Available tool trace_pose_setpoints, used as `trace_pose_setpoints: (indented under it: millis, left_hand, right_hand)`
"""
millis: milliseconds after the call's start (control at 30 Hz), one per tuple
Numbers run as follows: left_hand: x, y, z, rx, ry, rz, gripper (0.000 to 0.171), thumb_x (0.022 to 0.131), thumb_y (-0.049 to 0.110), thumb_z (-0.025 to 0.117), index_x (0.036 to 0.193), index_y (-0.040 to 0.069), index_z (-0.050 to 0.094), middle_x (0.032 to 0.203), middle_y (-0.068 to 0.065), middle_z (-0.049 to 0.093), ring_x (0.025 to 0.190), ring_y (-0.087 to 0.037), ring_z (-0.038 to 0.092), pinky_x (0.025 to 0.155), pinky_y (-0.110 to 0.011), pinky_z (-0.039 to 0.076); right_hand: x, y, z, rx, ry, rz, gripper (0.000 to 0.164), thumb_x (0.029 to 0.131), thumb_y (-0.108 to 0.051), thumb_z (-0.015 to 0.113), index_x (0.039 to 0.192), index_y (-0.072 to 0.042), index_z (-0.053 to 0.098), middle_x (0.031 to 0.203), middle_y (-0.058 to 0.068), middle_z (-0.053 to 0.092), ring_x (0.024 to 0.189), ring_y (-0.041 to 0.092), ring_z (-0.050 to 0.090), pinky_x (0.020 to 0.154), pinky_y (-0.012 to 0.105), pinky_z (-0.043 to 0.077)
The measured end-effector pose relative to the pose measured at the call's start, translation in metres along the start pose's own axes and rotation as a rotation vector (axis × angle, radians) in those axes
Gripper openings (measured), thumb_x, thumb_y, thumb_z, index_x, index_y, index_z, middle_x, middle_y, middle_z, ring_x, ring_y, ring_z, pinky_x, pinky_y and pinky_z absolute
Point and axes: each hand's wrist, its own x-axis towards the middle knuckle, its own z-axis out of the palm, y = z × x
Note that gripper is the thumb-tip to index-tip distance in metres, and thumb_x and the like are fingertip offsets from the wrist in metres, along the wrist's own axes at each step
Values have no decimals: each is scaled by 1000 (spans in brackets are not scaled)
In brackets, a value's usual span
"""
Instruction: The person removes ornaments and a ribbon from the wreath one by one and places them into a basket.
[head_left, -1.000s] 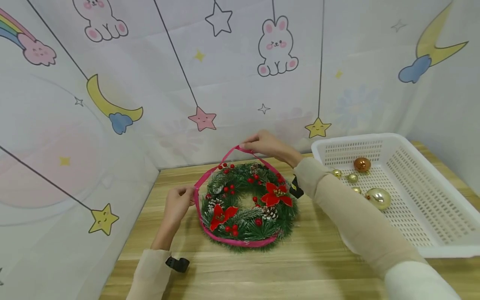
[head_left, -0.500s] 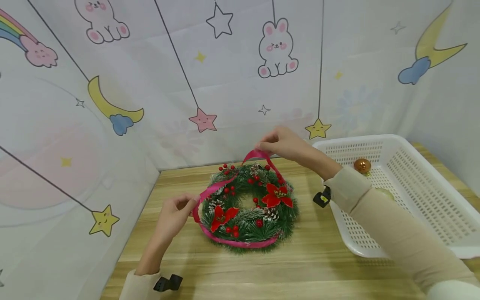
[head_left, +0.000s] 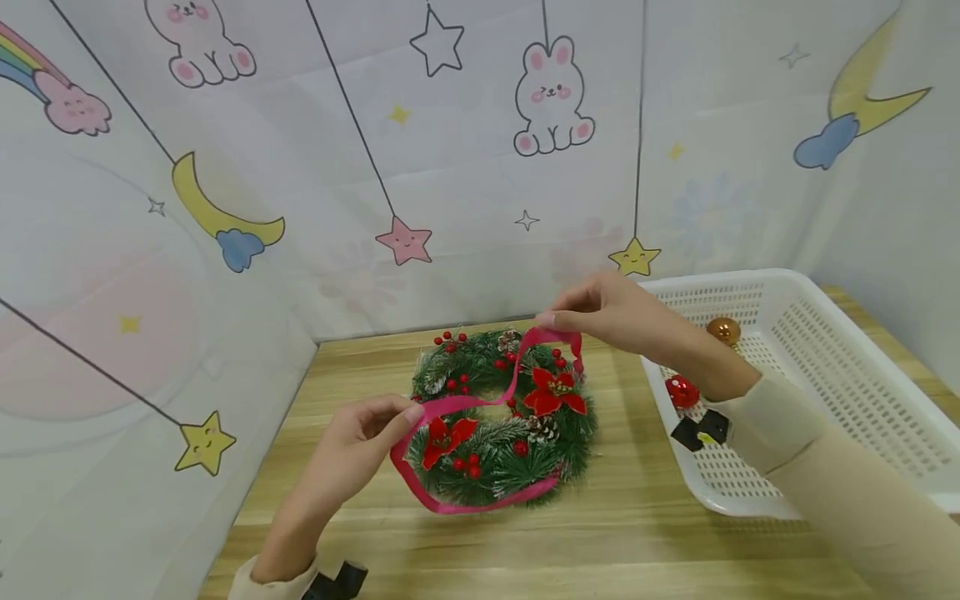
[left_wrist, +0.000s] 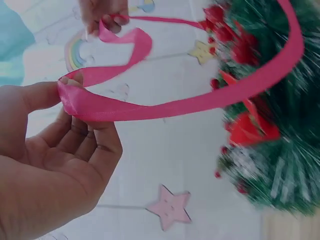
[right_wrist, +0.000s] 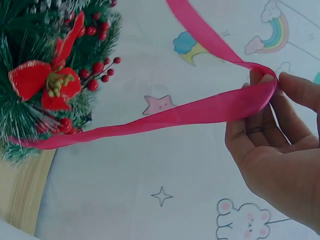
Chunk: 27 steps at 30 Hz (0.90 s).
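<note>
A green wreath [head_left: 480,467] with red poinsettias, berries and pine cones lies on the wooden table. One pink ribbon [head_left: 465,406] runs between both hands, dipping across the wreath's middle. At the wreath's left, my left hand [head_left: 352,454] pinches the ribbon between thumb and forefinger; from there it loops down round the front of the wreath. Above the wreath's back right, my right hand [head_left: 626,321] pinches another stretch, whose short fall hangs beside the berries. In the right wrist view the ribbon [right_wrist: 185,110] bends sharply at the fingertips and runs down to the wreath.
A white plastic basket [head_left: 705,492] stands at the right, partly behind my right forearm. In it lie a copper-coloured ball [head_left: 723,331] and a shiny red ornament [head_left: 682,391]. A white backdrop cloth [head_left: 465,183] with cartoon drawings hangs close behind the table [head_left: 525,558].
My right hand has moved right and down from the wreath's back, carrying ribbon. My left hand has shifted slightly right. The ribbon's back stretch has come forward over the wreath's middle.
</note>
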Motion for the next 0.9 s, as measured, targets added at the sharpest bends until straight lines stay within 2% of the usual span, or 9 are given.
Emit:
trace_pose_setpoints:
  millis: [167,267,367,433,500,600,667,767,900]
  left_hand:
    - [-3,28,14,-45,-21,119,22,106,26,65,115,10,77,94,-5,73,79,-13,67,74,-24,58]
    - [-3,45,21,-90,-18,160,22,106,23,65,119,9,76,103,-3,76,86,-12,69,81,-23,59]
    - [-1,61,29,-167,-22,196,23,106,19,65,123,6,74,100,-2,78,86,-14,73,82,-25,62]
    - [1,71,34,-217,-20,216,24,106,18,65,124,5,73,98,1,79,88,-16,77,85,-26,63]
    - [4,80,38,-264,-16,253,24,105,15,65,125,3,72,96,-1,80,91,-21,79,89,-30,65]
    - [10,94,44,-308,5,310,24,105,14,66,126,4,71,100,-6,82,96,-28,80,92,-33,65]
    - [14,101,48,-326,29,352,24,104,12,66,126,2,71,104,-11,82,98,-29,80,92,-34,65]
    - [22,108,52,-320,87,435,25,104,8,64,128,1,70,112,-15,81,101,-25,80,90,-34,66]
    - [34,109,53,-248,207,533,28,104,3,63,131,-1,68,118,-18,79,102,-16,79,91,-30,65]
  right_hand:
    - [-19,-8,14,-13,-88,-41,19,103,-35,70,109,-23,82,94,1,73,78,15,53,68,30,47]
    - [-27,-8,27,4,-163,-86,16,103,-32,70,109,-22,81,102,-1,75,84,15,63,75,29,55]
    - [-34,-5,42,6,-244,-158,15,100,-28,75,111,-20,80,108,0,76,91,16,70,83,30,61]
    - [-38,-2,51,-16,-285,-213,20,96,-28,79,114,-19,79,112,0,75,96,17,71,87,30,62]
    - [-41,0,60,-49,-310,-230,28,93,-31,83,117,-19,77,115,-4,74,100,13,69,91,28,61]
    - [-44,2,73,-75,-334,-238,34,89,-37,85,119,-21,77,116,-7,74,106,9,67,96,29,60]
    - [-45,4,81,-84,-335,-244,29,89,-39,85,111,-23,77,108,-9,74,102,5,66,94,28,60]
    - [-46,9,89,-90,-318,-278,15,94,-35,80,97,-22,76,93,-11,71,91,1,64,85,24,59]
    - [-51,16,84,-104,-257,-329,14,102,-24,70,91,-18,75,85,-10,68,79,-1,56,73,21,53]
